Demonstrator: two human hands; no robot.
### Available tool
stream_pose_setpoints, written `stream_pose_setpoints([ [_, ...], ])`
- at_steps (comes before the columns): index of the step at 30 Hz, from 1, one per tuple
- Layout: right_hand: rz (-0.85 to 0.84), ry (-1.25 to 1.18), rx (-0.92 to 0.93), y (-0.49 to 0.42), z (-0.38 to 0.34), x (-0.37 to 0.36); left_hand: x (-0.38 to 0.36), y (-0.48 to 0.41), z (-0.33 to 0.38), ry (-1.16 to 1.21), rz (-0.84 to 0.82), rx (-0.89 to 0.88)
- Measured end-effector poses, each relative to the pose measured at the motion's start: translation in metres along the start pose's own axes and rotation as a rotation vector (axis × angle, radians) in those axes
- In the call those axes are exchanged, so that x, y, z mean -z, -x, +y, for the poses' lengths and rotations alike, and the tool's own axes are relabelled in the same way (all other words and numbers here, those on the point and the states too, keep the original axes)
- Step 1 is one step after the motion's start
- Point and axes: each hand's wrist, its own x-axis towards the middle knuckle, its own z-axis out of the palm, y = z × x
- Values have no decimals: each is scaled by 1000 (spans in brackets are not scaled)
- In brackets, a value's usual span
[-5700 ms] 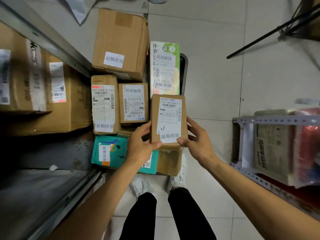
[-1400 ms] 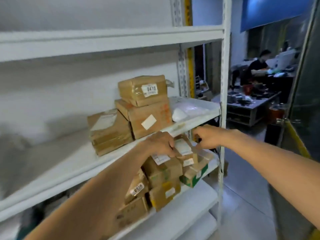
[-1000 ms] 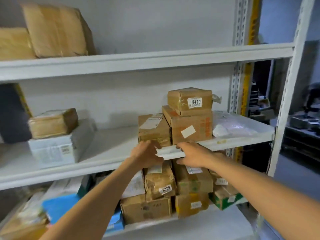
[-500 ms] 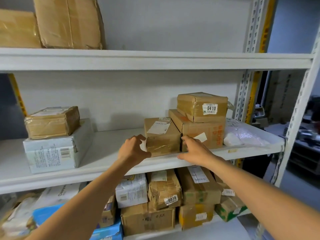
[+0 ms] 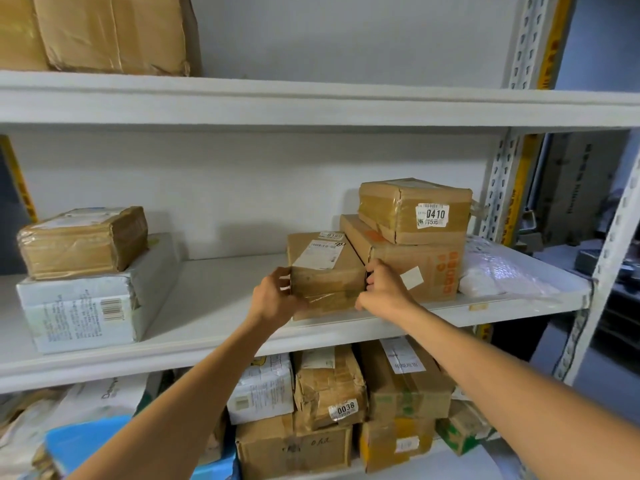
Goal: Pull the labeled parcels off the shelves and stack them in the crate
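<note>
A small brown taped parcel (image 5: pixel 325 268) with a white shipping label on top sits at the front of the white middle shelf (image 5: pixel 214 306). My left hand (image 5: pixel 275 297) grips its left front corner. My right hand (image 5: pixel 382 289) grips its right side, fingers tucked between it and the larger box (image 5: pixel 426 268) next to it. On that larger box lies a parcel marked 0410 (image 5: pixel 414 209). The crate is out of view.
A brown parcel (image 5: pixel 83 240) rests on a white box (image 5: pixel 93 306) at the shelf's left. A clear plastic bag (image 5: pixel 498 271) lies at the right end. Several labeled boxes, one marked 0038 (image 5: pixel 329 389), crowd the lower shelf. Large cartons (image 5: pixel 110 32) fill the top shelf.
Both hands rose from the shelf edge and closed on the two sides of the small parcel. The view moved closer to the shelf.
</note>
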Motion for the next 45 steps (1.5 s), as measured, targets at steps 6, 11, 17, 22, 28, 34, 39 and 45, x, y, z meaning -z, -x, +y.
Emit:
stream_pose_setpoints([
  [6, 34, -61, 28, 17, -7, -6, 3, 17, 4, 68, 50, -2],
  [11, -43, -128, 77, 52, -16, -2, 24, 49, -4, 53, 102, -8],
  [17, -105, -172, 35, 37, -28, -1, 51, 56, -11, 118, 68, 88],
  [22, -191, -380, -49, 14, -32, -23, 55, 43, -5, 366, -73, 268],
  [28, -362, -482, -34, 36, -22, -17, 55, 56, -7, 539, -182, 244],
  [34, -215, -521, 164, 86, -5, -19, 29, 96, -18, 586, 2, -4],
  [39, -105, -500, 233, 84, -12, -13, 39, 93, -8, 567, 0, -78],
  [45, -48, -491, 265, 91, -17, -15, 48, 97, -13, 619, -12, -45],
])
